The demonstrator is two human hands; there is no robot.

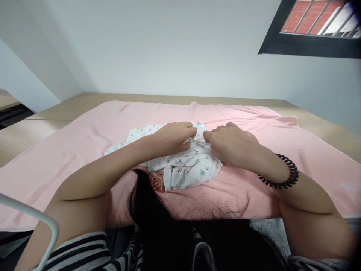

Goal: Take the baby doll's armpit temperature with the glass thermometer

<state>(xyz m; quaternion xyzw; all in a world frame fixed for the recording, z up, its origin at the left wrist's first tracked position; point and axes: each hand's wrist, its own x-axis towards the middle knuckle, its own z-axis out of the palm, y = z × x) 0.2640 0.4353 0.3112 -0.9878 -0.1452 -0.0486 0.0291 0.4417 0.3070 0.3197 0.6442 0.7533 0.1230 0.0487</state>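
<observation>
A small doll-like figure lies on the pink blanket (93, 139), dressed in a white baby garment (194, 169) printed with little animals and coloured spots. One small brown hand or foot (157, 183) sticks out of a cuff on the near side; I cannot see the head. My left hand (179, 136) reaches over the garment from the left, thumb and fingers pinched on its cloth near the middle. Close by on the right, my right hand (232, 143) has its curled fingers closed on the garment's edge. The fingertips of both hands are partly hidden.
Under the blanket is a light wooden table (56, 113), set against a white wall (169, 49). A barred window (318, 22) is at upper right. Dark hair (149, 203) hangs over the near edge. A pale curved bar (36, 214) crosses the lower left.
</observation>
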